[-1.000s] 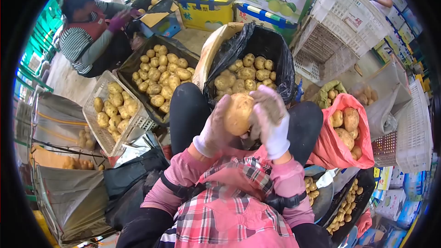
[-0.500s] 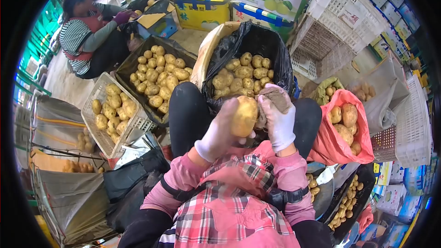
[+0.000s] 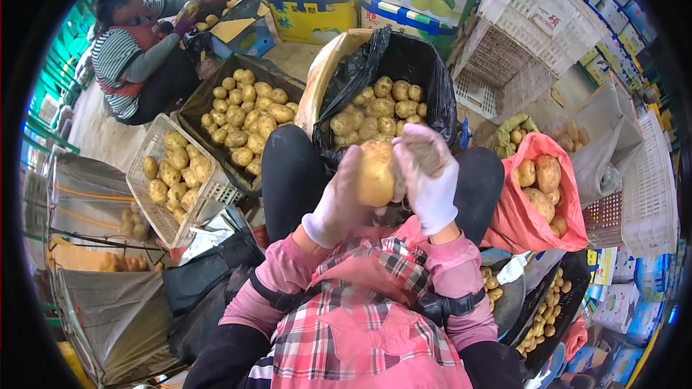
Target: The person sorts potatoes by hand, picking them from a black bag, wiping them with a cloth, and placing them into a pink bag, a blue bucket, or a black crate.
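A large yellow potato (image 3: 376,176) is between my two hands, above my lap and just in front of the black-lined box (image 3: 317,97) of potatoes. My left hand (image 3: 335,202), in a whitish glove, grips it from the left side. On the right, my gloved right hand (image 3: 436,191) has a grey-brown cloth (image 3: 424,155) in it, pressed against or close beside the potato. Its fingertips are partly hidden, and both hands are slightly blurred.
To the left are a white crate (image 3: 216,197) and a dark-lined box (image 3: 189,117), both full of potatoes. A pink sack (image 3: 508,223) of big potatoes stands right. White crates (image 3: 544,18) and fruit cartons (image 3: 313,18) are behind. A co-worker (image 3: 133,54) crouches far left.
The potato has shifted slightly left and turned in my hands. My right hand with the cloth has moved a little left. The co-worker's hand has risen with a potato.
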Action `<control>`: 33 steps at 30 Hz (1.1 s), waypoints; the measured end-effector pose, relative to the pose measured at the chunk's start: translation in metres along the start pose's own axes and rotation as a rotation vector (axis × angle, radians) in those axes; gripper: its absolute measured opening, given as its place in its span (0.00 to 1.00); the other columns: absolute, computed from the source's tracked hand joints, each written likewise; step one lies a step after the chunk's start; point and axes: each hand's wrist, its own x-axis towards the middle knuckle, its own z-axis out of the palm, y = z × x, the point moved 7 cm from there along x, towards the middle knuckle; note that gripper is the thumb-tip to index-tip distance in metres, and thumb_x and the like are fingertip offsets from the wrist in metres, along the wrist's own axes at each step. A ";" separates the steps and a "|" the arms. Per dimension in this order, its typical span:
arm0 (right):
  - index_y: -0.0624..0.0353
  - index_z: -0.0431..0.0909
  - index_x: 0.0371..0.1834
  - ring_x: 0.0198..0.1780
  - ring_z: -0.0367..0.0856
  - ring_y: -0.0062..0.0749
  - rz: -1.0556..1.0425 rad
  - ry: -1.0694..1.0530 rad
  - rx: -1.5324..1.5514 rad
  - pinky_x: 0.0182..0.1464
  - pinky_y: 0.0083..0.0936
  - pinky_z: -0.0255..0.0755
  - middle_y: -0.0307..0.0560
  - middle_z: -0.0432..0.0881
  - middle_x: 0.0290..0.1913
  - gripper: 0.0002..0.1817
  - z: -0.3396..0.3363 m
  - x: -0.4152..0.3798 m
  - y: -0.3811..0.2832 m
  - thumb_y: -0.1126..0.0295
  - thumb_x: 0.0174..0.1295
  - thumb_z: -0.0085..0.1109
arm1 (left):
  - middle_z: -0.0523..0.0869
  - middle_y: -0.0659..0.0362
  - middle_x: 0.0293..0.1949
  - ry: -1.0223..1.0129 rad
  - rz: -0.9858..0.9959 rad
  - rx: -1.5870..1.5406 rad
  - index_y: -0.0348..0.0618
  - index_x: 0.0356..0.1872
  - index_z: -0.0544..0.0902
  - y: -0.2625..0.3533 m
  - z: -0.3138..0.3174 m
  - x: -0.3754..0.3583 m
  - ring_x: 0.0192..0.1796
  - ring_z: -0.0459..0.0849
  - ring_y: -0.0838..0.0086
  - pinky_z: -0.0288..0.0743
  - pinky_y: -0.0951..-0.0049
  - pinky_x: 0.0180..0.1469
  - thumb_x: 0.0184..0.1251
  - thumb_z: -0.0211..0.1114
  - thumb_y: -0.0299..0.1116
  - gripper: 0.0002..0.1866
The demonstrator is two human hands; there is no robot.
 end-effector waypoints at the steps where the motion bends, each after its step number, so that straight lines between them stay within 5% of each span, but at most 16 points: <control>1: 0.63 0.79 0.56 0.47 0.84 0.25 0.043 0.084 0.101 0.54 0.22 0.77 0.43 0.86 0.45 0.19 -0.005 0.004 0.004 0.73 0.63 0.70 | 0.85 0.55 0.54 -0.107 -0.054 -0.265 0.39 0.69 0.70 0.007 0.010 -0.001 0.47 0.86 0.71 0.79 0.76 0.45 0.83 0.41 0.56 0.31; 3: 0.64 0.74 0.62 0.45 0.85 0.26 0.195 0.103 0.327 0.51 0.23 0.79 0.47 0.86 0.48 0.22 -0.014 0.003 0.016 0.73 0.66 0.66 | 0.82 0.52 0.58 -0.256 0.083 -0.076 0.33 0.70 0.67 0.009 0.008 0.002 0.64 0.78 0.64 0.70 0.63 0.68 0.80 0.49 0.52 0.32; 5: 0.64 0.67 0.69 0.56 0.83 0.32 0.275 -0.002 0.423 0.61 0.27 0.75 0.51 0.81 0.59 0.33 -0.012 -0.006 0.008 0.72 0.62 0.70 | 0.81 0.51 0.60 -0.081 0.338 0.712 0.32 0.71 0.65 0.016 0.003 -0.001 0.66 0.77 0.62 0.68 0.61 0.69 0.78 0.55 0.48 0.32; 7: 0.63 0.64 0.72 0.64 0.76 0.35 0.048 -0.115 0.372 0.69 0.31 0.68 0.52 0.75 0.66 0.40 -0.008 -0.012 -0.004 0.71 0.58 0.74 | 0.80 0.49 0.62 -0.026 0.368 1.047 0.31 0.71 0.63 0.020 -0.002 -0.003 0.67 0.76 0.60 0.66 0.60 0.71 0.74 0.61 0.43 0.33; 9: 0.63 0.61 0.76 0.76 0.64 0.39 -0.123 -0.191 0.601 0.78 0.34 0.54 0.51 0.66 0.74 0.50 0.009 -0.024 -0.013 0.69 0.49 0.80 | 0.79 0.47 0.64 -0.014 0.418 0.987 0.30 0.72 0.61 0.026 0.004 -0.004 0.68 0.76 0.58 0.64 0.59 0.73 0.70 0.65 0.38 0.36; 11: 0.64 0.66 0.72 0.74 0.66 0.36 -0.160 -0.279 0.030 0.76 0.33 0.56 0.51 0.68 0.73 0.46 0.009 -0.030 -0.015 0.69 0.49 0.80 | 0.78 0.45 0.64 0.048 0.501 0.814 0.31 0.72 0.61 0.025 0.009 -0.004 0.67 0.77 0.58 0.66 0.59 0.71 0.69 0.67 0.35 0.36; 13: 0.65 0.73 0.65 0.64 0.77 0.33 -0.165 -0.182 -0.078 0.68 0.29 0.68 0.49 0.79 0.63 0.32 0.000 -0.018 -0.017 0.71 0.57 0.75 | 0.77 0.43 0.64 0.111 0.512 0.701 0.32 0.71 0.62 0.017 -0.003 0.001 0.63 0.79 0.58 0.71 0.59 0.66 0.69 0.68 0.33 0.35; 15: 0.65 0.75 0.62 0.57 0.82 0.32 0.081 -0.034 0.046 0.62 0.27 0.73 0.48 0.84 0.56 0.25 -0.012 -0.016 -0.001 0.71 0.62 0.71 | 0.81 0.44 0.58 0.035 0.182 0.269 0.35 0.70 0.65 -0.005 -0.010 0.009 0.53 0.83 0.59 0.77 0.64 0.54 0.71 0.64 0.39 0.32; 19: 0.65 0.74 0.62 0.53 0.84 0.29 0.170 0.061 0.412 0.59 0.24 0.76 0.47 0.85 0.53 0.21 -0.013 -0.008 0.002 0.75 0.68 0.64 | 0.85 0.49 0.45 -0.079 -0.247 -0.693 0.38 0.62 0.75 0.000 0.031 0.013 0.31 0.86 0.63 0.79 0.71 0.24 0.79 0.44 0.61 0.34; 20: 0.65 0.71 0.66 0.58 0.82 0.32 0.180 0.054 0.483 0.64 0.27 0.72 0.49 0.83 0.58 0.28 -0.015 -0.009 0.005 0.73 0.62 0.69 | 0.86 0.48 0.47 -0.081 -0.264 -0.685 0.40 0.63 0.75 -0.004 0.025 0.011 0.32 0.87 0.62 0.77 0.72 0.19 0.80 0.45 0.60 0.33; 23: 0.66 0.70 0.68 0.63 0.79 0.35 -0.090 -0.177 0.213 0.69 0.31 0.68 0.51 0.81 0.60 0.36 -0.002 -0.016 -0.028 0.72 0.56 0.74 | 0.87 0.50 0.47 -0.032 -0.305 -0.544 0.44 0.64 0.74 0.004 0.030 0.009 0.35 0.84 0.67 0.74 0.74 0.27 0.76 0.46 0.66 0.36; 24: 0.66 0.70 0.68 0.64 0.78 0.35 -0.171 -0.231 0.022 0.70 0.31 0.66 0.52 0.80 0.61 0.37 -0.001 -0.018 -0.033 0.72 0.54 0.75 | 0.86 0.53 0.47 0.357 -0.327 -0.439 0.45 0.64 0.74 0.001 0.036 0.005 0.35 0.85 0.68 0.77 0.74 0.29 0.76 0.49 0.64 0.33; 25: 0.66 0.71 0.68 0.64 0.77 0.36 -0.261 -0.272 -0.155 0.71 0.32 0.65 0.53 0.80 0.61 0.39 0.000 -0.022 -0.039 0.72 0.52 0.76 | 0.85 0.55 0.47 0.258 -0.325 -0.333 0.45 0.64 0.74 0.006 0.038 -0.001 0.37 0.85 0.71 0.79 0.75 0.32 0.76 0.50 0.63 0.33; 29: 0.67 0.77 0.57 0.52 0.84 0.34 0.075 -0.057 0.118 0.60 0.29 0.76 0.54 0.84 0.53 0.19 -0.012 -0.011 -0.013 0.76 0.64 0.65 | 0.83 0.59 0.52 -0.031 -0.240 -0.054 0.48 0.66 0.70 0.009 0.035 0.001 0.46 0.86 0.73 0.84 0.67 0.42 0.70 0.66 0.56 0.32; 30: 0.66 0.78 0.55 0.45 0.86 0.34 0.116 -0.025 0.272 0.53 0.30 0.81 0.53 0.86 0.47 0.14 -0.011 -0.007 -0.010 0.77 0.68 0.61 | 0.83 0.61 0.50 -0.002 -0.253 -0.040 0.48 0.65 0.71 0.010 0.039 -0.002 0.42 0.84 0.78 0.82 0.74 0.36 0.70 0.67 0.53 0.30; 33: 0.63 0.71 0.65 0.50 0.85 0.41 0.371 0.078 0.441 0.53 0.36 0.82 0.54 0.84 0.52 0.22 -0.025 0.004 0.032 0.70 0.70 0.61 | 0.83 0.62 0.50 -0.091 -0.124 0.031 0.43 0.67 0.71 0.004 0.039 0.000 0.48 0.83 0.80 0.81 0.73 0.50 0.69 0.70 0.46 0.31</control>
